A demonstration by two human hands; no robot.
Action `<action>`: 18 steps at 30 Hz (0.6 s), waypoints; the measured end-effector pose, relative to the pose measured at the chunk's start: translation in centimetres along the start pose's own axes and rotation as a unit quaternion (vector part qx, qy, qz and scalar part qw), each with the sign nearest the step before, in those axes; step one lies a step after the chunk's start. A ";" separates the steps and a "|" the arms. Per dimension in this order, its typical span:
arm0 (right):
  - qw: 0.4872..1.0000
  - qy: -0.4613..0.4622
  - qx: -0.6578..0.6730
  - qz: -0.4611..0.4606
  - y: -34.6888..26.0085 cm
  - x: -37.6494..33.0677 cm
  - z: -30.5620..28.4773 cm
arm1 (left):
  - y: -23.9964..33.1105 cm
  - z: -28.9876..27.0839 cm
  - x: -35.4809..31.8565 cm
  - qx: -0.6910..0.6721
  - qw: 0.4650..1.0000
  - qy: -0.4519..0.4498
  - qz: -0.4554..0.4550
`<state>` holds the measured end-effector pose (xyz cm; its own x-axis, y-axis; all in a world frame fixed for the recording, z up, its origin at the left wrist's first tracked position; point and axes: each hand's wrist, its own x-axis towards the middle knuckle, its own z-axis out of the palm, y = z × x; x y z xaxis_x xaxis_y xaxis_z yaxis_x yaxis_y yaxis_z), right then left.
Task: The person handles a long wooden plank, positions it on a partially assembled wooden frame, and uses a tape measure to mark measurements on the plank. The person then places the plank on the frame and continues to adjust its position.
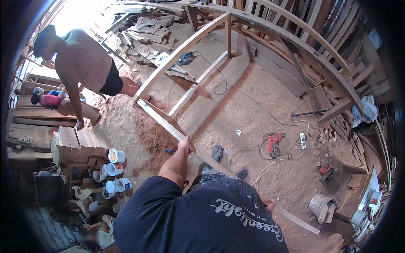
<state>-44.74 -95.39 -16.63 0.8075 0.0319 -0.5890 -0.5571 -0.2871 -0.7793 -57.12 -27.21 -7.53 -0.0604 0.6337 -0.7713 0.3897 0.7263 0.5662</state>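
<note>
Fingers of the left hand [184, 144] are wrapped around a long wooden bar [164, 124], clasping it in front of the person's legs. Farther along the bar, the right hand [270, 205] is mostly hidden by the dark shirt [198, 211], so one cannot fairly tell whether its fingers grip or merely touch the wood. The bar slants across the person's front, one end out past the right hand, the other meeting the corner of a wooden frame [173, 61]. Steadying or shifting the frame seems to be the step in hand; the next move calls for firm support from both sides, clear of the red drill [275, 143] on the sandy floor [253, 118]. Beyond the frame's corner, a co-worker [86, 59] leans forward.
</note>
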 end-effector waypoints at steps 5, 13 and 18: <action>0.999 -0.021 0.041 0.000 0.0 0.2 0.5 | 0.0 -0.1 0.0 -0.010 1.000 0.008 -0.008; 0.966 -0.021 -0.192 -0.172 -9.5 -6.0 3.3 | -0.3 -0.4 1.1 -0.031 0.998 -0.007 -0.051; 0.986 -0.026 -0.138 -0.092 -14.6 -9.4 5.2 | -0.8 -0.2 2.0 -0.035 0.998 -0.005 -0.046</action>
<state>-45.27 -86.53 -0.84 0.8744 0.1553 -0.4597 -0.3231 -0.5207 -0.7903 -57.78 -26.49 -9.49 -0.0830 0.5616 -0.8232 0.3171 0.7980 0.5125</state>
